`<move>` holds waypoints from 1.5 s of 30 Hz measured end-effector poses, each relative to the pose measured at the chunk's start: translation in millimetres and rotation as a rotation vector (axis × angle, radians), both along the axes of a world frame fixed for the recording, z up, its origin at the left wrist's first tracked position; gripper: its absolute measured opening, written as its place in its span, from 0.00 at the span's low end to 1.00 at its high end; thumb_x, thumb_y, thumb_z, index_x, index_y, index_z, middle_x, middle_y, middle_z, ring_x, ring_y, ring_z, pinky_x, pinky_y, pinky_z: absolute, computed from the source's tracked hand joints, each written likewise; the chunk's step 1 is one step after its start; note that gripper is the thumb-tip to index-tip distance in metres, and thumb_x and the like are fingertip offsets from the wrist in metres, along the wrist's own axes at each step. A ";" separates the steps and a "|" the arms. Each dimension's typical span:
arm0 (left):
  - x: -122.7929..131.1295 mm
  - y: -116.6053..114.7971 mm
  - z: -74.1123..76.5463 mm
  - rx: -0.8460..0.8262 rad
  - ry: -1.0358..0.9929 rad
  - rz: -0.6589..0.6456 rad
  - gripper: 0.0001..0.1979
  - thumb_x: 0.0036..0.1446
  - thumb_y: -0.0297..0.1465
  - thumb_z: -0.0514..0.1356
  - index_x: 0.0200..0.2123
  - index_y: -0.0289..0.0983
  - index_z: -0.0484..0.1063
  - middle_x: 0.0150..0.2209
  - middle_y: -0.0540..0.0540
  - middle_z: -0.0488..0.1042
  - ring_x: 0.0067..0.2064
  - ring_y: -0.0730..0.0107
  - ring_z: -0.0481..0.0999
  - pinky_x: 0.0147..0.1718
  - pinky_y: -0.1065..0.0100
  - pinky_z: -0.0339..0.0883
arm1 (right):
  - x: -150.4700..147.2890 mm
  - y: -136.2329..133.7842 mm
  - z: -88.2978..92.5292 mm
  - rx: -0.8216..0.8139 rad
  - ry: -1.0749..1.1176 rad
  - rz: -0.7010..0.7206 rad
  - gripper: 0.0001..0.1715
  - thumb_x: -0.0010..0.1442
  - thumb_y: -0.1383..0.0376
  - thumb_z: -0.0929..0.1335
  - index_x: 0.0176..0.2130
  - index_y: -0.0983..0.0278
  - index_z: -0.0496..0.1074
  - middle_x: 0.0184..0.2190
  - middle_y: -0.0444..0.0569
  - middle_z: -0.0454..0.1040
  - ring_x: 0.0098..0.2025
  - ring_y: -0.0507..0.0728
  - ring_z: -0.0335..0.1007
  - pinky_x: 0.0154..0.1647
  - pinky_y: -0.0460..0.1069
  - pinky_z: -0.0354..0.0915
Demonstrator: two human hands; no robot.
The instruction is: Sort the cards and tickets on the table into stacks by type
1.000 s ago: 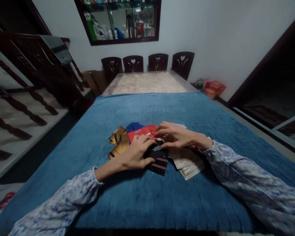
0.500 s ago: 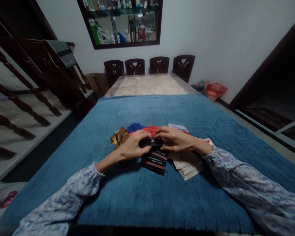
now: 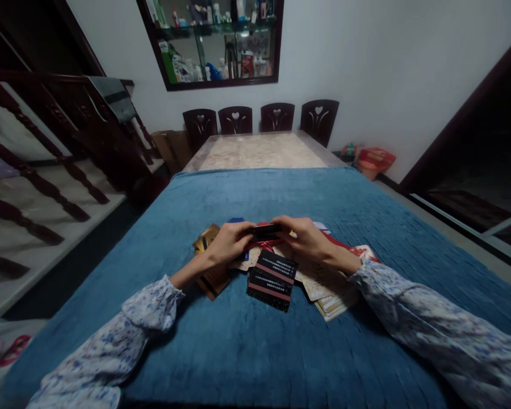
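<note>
1. The left hand [image 3: 230, 243], in a white sleeve with blue flowers, has its thumb and fingers closed on one end of a thin, flat black card stack [image 3: 266, 230].
2. The right hand [image 3: 304, 236], in a matching sleeve, pinches the opposite end; how many cards the hands have between them cannot be told.
3. The card stack is held nearly edge-on, above the middle of the spread.
4. Just below it, on the near side, overlapping black cards with dull red stripes and pale lettering [image 3: 272, 281] lie flat on a plush blue cloth [image 3: 247, 352].
5. Shiny gold cards with dark bands [image 3: 213, 279] lie beside and partly under the left hand, with a deep blue card [image 3: 237, 220] beyond it.
6. Cream patterned cards in a loose, fanned pile [image 3: 321, 287] lie below the right wrist.
7. The blue cloth covers the near part of a long bench with a pale marbled top [image 3: 259, 150].
8. Four dark wooden chairs with heart cut-outs [image 3: 277, 118] stand along its far end.
</note>
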State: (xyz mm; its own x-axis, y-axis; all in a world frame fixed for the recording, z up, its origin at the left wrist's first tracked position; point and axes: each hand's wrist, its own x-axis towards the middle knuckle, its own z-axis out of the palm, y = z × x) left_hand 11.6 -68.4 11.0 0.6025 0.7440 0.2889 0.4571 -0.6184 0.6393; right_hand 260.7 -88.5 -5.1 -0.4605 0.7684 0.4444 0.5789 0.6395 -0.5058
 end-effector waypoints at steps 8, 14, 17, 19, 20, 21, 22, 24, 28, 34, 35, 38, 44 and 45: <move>0.1 15.0 -2.2 0.072 -0.074 0.135 0.15 0.57 0.25 0.57 0.46 0.37 0.77 0.36 0.48 0.81 0.35 0.67 0.78 0.40 0.65 0.74 | -10.4 13.5 1.9 0.005 -0.023 -0.069 0.23 0.58 0.72 0.66 0.53 0.59 0.68 0.35 0.46 0.79 0.35 0.56 0.75 0.38 0.49 0.67; -5.4 31.4 6.0 0.114 -0.109 0.213 0.14 0.56 0.25 0.58 0.46 0.37 0.74 0.29 0.51 0.74 0.29 0.71 0.71 0.35 0.68 0.70 | -22.9 31.9 5.4 0.107 0.018 0.005 0.30 0.54 0.74 0.66 0.56 0.63 0.65 0.48 0.57 0.74 0.45 0.61 0.73 0.46 0.55 0.70; -8.0 38.6 12.6 0.114 -0.135 0.218 0.14 0.56 0.25 0.58 0.46 0.37 0.73 0.32 0.50 0.75 0.31 0.70 0.73 0.37 0.67 0.71 | -28.5 43.8 4.8 0.173 0.016 -0.008 0.35 0.53 0.75 0.68 0.59 0.64 0.63 0.52 0.60 0.69 0.49 0.63 0.71 0.49 0.58 0.71; -10.2 44.0 15.1 0.110 -0.156 0.220 0.13 0.56 0.26 0.58 0.46 0.36 0.72 0.33 0.49 0.75 0.33 0.69 0.74 0.38 0.66 0.71 | -31.3 52.4 4.5 0.200 0.012 -0.024 0.37 0.53 0.75 0.68 0.61 0.64 0.62 0.54 0.60 0.66 0.51 0.64 0.69 0.50 0.59 0.72; -11.7 47.0 15.5 0.106 -0.162 0.220 0.14 0.56 0.26 0.58 0.47 0.36 0.72 0.34 0.48 0.75 0.33 0.68 0.75 0.38 0.66 0.72 | -32.4 57.1 4.5 0.207 0.009 -0.033 0.37 0.53 0.75 0.69 0.61 0.63 0.62 0.55 0.60 0.64 0.51 0.63 0.69 0.50 0.59 0.72; -13.4 50.3 15.3 0.101 -0.163 0.219 0.14 0.56 0.26 0.58 0.47 0.35 0.71 0.34 0.48 0.75 0.33 0.68 0.75 0.38 0.66 0.72 | -33.4 61.9 4.7 0.211 0.005 -0.042 0.37 0.53 0.75 0.69 0.61 0.63 0.62 0.56 0.60 0.63 0.50 0.63 0.69 0.50 0.59 0.72; -15.5 53.9 14.7 0.100 -0.158 0.214 0.16 0.56 0.26 0.59 0.49 0.35 0.71 0.36 0.48 0.75 0.33 0.69 0.75 0.37 0.66 0.72 | -34.2 66.9 4.9 0.212 0.002 -0.049 0.37 0.54 0.74 0.70 0.61 0.63 0.63 0.56 0.60 0.62 0.49 0.62 0.69 0.50 0.59 0.72; -20.7 61.6 11.8 0.120 -0.140 0.199 0.20 0.54 0.25 0.61 0.52 0.35 0.70 0.40 0.46 0.76 0.34 0.69 0.75 0.38 0.66 0.73 | -35.8 76.8 5.3 0.212 -0.001 -0.049 0.36 0.55 0.73 0.70 0.62 0.63 0.64 0.55 0.59 0.62 0.47 0.61 0.69 0.50 0.58 0.72; -33.0 78.3 2.9 0.210 -0.092 0.159 0.29 0.50 0.24 0.63 0.58 0.36 0.68 0.52 0.40 0.72 0.40 0.67 0.76 0.39 0.65 0.75 | -40.2 94.1 4.4 0.230 0.002 -0.022 0.35 0.54 0.71 0.72 0.60 0.63 0.67 0.53 0.57 0.64 0.46 0.60 0.69 0.49 0.58 0.73; -48.4 102.0 -5.7 0.260 0.045 0.152 0.29 0.51 0.22 0.63 0.59 0.36 0.68 0.53 0.40 0.71 0.45 0.63 0.76 0.44 0.62 0.77 | -50.3 120.2 -4.0 0.246 -0.034 0.018 0.33 0.53 0.67 0.75 0.57 0.62 0.70 0.50 0.56 0.66 0.50 0.63 0.68 0.53 0.60 0.71; -50.5 106.3 -6.3 0.257 0.063 0.149 0.29 0.52 0.23 0.63 0.59 0.36 0.68 0.53 0.40 0.71 0.45 0.63 0.77 0.44 0.61 0.77 | -51.7 125.5 -5.6 0.239 -0.046 0.019 0.33 0.53 0.67 0.75 0.57 0.63 0.70 0.50 0.56 0.67 0.50 0.63 0.68 0.53 0.60 0.70; -55.8 122.0 -7.3 0.246 0.109 0.149 0.29 0.52 0.24 0.64 0.58 0.35 0.69 0.52 0.40 0.72 0.44 0.63 0.77 0.44 0.61 0.77 | -55.0 142.7 -9.1 0.216 -0.092 0.012 0.31 0.53 0.66 0.75 0.56 0.66 0.71 0.51 0.58 0.68 0.51 0.65 0.68 0.55 0.60 0.69; -59.7 163.3 -8.5 0.254 0.220 0.191 0.28 0.50 0.26 0.64 0.57 0.34 0.70 0.50 0.40 0.74 0.45 0.59 0.77 0.47 0.59 0.76 | -61.6 180.8 -7.8 0.194 -0.188 -0.021 0.29 0.56 0.66 0.74 0.56 0.68 0.71 0.52 0.60 0.69 0.52 0.65 0.68 0.55 0.59 0.67; -59.6 170.3 -8.8 0.257 0.233 0.201 0.28 0.51 0.27 0.64 0.57 0.34 0.70 0.51 0.39 0.74 0.46 0.58 0.77 0.48 0.58 0.76 | -63.1 187.0 -6.9 0.190 -0.200 -0.032 0.28 0.56 0.66 0.74 0.56 0.68 0.71 0.52 0.60 0.70 0.51 0.64 0.68 0.55 0.59 0.67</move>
State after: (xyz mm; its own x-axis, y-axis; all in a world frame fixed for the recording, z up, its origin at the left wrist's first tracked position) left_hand -48.0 102.0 2.2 0.5236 0.7750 0.3538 0.6999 -0.6281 0.3401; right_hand 197.6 98.5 -12.0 -0.5300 0.6958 0.4847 0.6768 0.6915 -0.2525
